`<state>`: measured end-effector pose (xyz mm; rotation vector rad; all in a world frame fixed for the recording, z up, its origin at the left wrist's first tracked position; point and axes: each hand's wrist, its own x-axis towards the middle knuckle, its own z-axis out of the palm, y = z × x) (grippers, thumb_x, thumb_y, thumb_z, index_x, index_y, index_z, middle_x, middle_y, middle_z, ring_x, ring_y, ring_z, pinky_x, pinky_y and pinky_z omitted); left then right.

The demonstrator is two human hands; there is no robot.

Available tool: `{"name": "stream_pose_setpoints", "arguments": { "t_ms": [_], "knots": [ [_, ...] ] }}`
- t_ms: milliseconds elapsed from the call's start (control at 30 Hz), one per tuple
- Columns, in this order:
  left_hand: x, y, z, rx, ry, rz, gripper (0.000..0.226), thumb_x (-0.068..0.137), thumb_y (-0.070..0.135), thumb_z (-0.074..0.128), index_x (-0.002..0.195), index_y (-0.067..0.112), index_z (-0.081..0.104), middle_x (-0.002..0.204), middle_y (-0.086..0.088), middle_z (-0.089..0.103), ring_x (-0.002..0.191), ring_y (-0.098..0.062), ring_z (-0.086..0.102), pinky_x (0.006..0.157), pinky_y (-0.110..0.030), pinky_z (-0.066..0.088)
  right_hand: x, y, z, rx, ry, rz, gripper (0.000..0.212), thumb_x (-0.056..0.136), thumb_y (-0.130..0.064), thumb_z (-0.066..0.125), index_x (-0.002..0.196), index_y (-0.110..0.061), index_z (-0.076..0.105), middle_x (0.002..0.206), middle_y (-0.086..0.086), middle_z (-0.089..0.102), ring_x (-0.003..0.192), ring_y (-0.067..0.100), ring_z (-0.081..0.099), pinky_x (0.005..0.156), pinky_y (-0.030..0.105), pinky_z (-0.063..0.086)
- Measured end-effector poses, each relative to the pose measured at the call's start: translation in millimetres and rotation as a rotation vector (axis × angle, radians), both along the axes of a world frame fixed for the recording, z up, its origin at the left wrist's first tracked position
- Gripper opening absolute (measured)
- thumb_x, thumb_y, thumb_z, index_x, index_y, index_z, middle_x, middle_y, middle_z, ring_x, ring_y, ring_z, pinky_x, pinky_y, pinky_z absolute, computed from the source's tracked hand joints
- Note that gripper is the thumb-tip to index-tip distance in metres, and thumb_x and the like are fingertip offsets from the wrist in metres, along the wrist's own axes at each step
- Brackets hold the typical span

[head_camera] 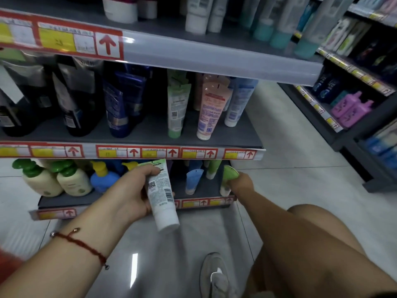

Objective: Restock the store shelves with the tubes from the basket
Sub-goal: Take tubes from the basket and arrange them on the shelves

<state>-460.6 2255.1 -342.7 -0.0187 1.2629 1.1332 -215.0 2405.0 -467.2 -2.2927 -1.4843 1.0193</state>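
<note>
We held a white tube (161, 195) in our left hand (133, 190) at the centre of the frame, fingers and thumb curled round its upper half. Its long axis ran steeply, green crimped end up and toward the shelves, white cap down and toward us, so the tube hung just in front of the bottom shelf (64, 200), whose front edge lay beyond the knuckles.

Our right hand (239, 181) reached further in, right of centre, and gripped the top of a green tube (228, 177) that stood at the right end of that bottom shelf; the fingers themselves were mostly hidden behind it, though they looked closed round its crimp. A blue tube (193, 180) stood in the gap between the two hands.

We judged the right hand the nearer to a shelf slot, and its tube nearly set down. The white tube would need tipping cap down and carrying forward, probably into the space beside the blue one. The basket was not in sight.
</note>
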Motion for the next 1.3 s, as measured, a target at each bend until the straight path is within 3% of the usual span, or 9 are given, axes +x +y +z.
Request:
{"name": "stream_pose_setpoints", "arguments": {
  "t_ms": [300, 467, 667, 733, 833, 933, 1033, 1200, 1300],
  "knots": [
    [0.7, 17.0, -8.8, 0.012, 0.018, 0.002, 0.033, 0.092, 0.005, 0.058, 0.126, 0.002, 0.06, 0.133, -0.022, 0.061, 0.123, -0.037, 0.059, 0.1, -0.055, 0.048, -7.4, 30.7, -34.1, -0.014, 0.064, -0.123, 0.034, 0.09, -0.015, 0.064, 0.123, -0.007, 0.059, 0.116, 0.017, 0.064, 0.108, 0.034, 0.06, 0.097, 0.042, 0.049],
    [1.3, 16.8, -4.0, 0.02, 0.006, 0.01, 0.029, 0.093, 0.005, 0.059, 0.121, 0.002, 0.062, 0.13, -0.02, 0.064, 0.122, -0.035, 0.06, 0.102, -0.053, 0.047, -4.2, 35.9, -32.9, -0.067, 0.114, -0.182, 0.043, 0.084, -0.005, 0.07, 0.125, -0.003, 0.056, 0.117, 0.019, 0.062, 0.111, 0.036, 0.059, 0.099, 0.047, 0.05],
    [1.7, 13.9, 2.4, 0.046, 0.033, -0.02, 0.021, 0.091, 0.007, 0.062, 0.112, 0.003, 0.066, 0.104, -0.016, 0.07, 0.099, -0.03, 0.068, 0.087, -0.048, 0.055, -23.1, 6.8, -5.5, -0.035, 0.272, -0.4, 0.041, 0.083, -0.019, 0.068, 0.117, -0.005, 0.049, 0.112, 0.018, 0.058, 0.099, 0.034, 0.058, 0.09, 0.046, 0.053],
    [4.7, 12.4, 6.4, 0.059, 0.047, -0.051, 0.012, 0.092, 0.008, 0.061, 0.103, 0.005, 0.067, 0.091, -0.013, 0.069, 0.082, -0.026, 0.067, 0.073, -0.043, 0.056, -38.1, -26.8, 1.2, 0.12, 0.258, -0.301, 0.035, 0.081, -0.027, 0.069, 0.108, -0.011, 0.052, 0.108, 0.013, 0.063, 0.095, 0.03, 0.06, 0.089, 0.046, 0.054],
    [9.6, 9.5, 14.0, 0.086, 0.056, -0.065, 0.011, 0.092, 0.009, 0.062, 0.101, 0.005, 0.066, 0.087, -0.012, 0.068, 0.079, -0.025, 0.065, 0.069, -0.042, 0.055, -61.9, -86.7, 18.5, 0.147, 0.351, 0.0, 0.038, 0.089, -0.039, 0.063, 0.119, -0.016, 0.059, 0.115, 0.003, 0.066, 0.106, 0.025, 0.062, 0.095, 0.041, 0.05],
    [12.0, 4.9, 20.8, 0.154, 0.052, -0.065, 0.018, 0.091, 0.011, 0.064, 0.107, 0.004, 0.067, 0.092, -0.012, 0.069, 0.087, -0.027, 0.067, 0.079, -0.043, 0.056, -86.4, -126.3, 59.1, -0.231, 0.837, 0.042, 0.052, 0.098, -0.055, 0.044, 0.117, -0.012, 0.066, 0.1, 0.004, 0.072, 0.092, 0.02, 0.067, 0.088, 0.039, 0.054],
    [13.2, -2.0, 26.7, 0.256, 0.161, -0.058, 0.011, 0.089, 0.012, 0.066, 0.1, 0.01, 0.069, 0.078, -0.008, 0.072, 0.075, -0.023, 0.068, 0.069, -0.036, 0.055, -99.5, -149.3, 100.3, -0.435, 1.227, 0.059, 0.058, 0.097, -0.058, 0.041, 0.126, -0.013, 0.064, 0.105, 0.01, 0.07, 0.094, 0.023, 0.063, 0.081, 0.035, 0.052],
    [12.7, -22.8, 47.6, 0.457, 0.447, -0.105, 0.011, 0.091, 0.019, 0.068, 0.1, 0.018, 0.073, 0.087, -0.005, 0.078, 0.076, -0.019, 0.073, 0.061, -0.027, 0.054, -102.8, -164.2, 138.8, -0.245, 1.036, 0.307, 0.042, 0.096, -0.042, 0.056, 0.124, -0.011, 0.06, 0.107, 0.01, 0.065, 0.095, 0.022, 0.062, 0.081, 0.035, 0.051],
    [7.6, -30.3, 64.3, 0.53, 0.603, -0.115, 0.01, 0.092, 0.023, 0.067, 0.097, 0.018, 0.074, 0.085, -0.002, 0.078, 0.082, -0.021, 0.074, 0.072, -0.034, 0.058, -104.5, -164.2, 159.5, -0.103, 0.903, 0.409, 0.044, 0.096, -0.04, 0.057, 0.126, -0.009, 0.061, 0.111, 0.014, 0.069, 0.097, 0.022, 0.064, 0.073, 0.028, 0.054]
  ]
}}
